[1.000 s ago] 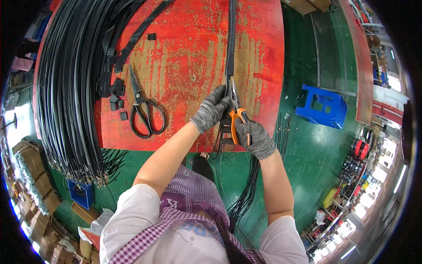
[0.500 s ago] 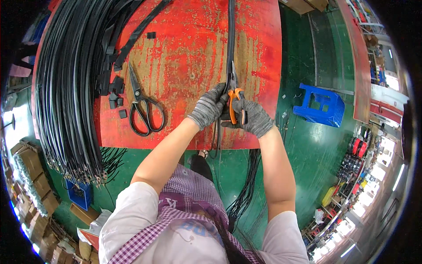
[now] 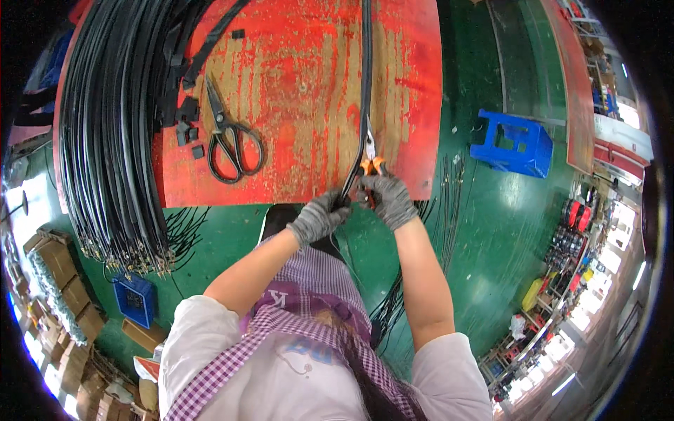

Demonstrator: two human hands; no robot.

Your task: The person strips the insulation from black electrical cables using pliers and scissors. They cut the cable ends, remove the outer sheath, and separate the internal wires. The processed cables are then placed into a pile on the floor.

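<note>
Both of my hands wear grey gloves at the front edge of a worn red table. My left hand is closed around the near end of a long black cable sleeve, which runs away from me up the table. In my right hand is a pair of pliers with orange handles, jaws pointing away from me and lying against the sleeve. Whether the jaws grip it I cannot tell. Black scissors lie to the left with their blades partly open, beside several small black pieces.
A thick bundle of black cables covers the table's left side and hangs over its front edge. More thin cables hang below my right arm. A blue plastic stool stands on the green floor at right; a blue crate sits lower left.
Both hands have drawn back toward me, from above the tabletop to its front edge. The pliers came back with my right hand, and my left hand slid to the sleeve's nearer part.
</note>
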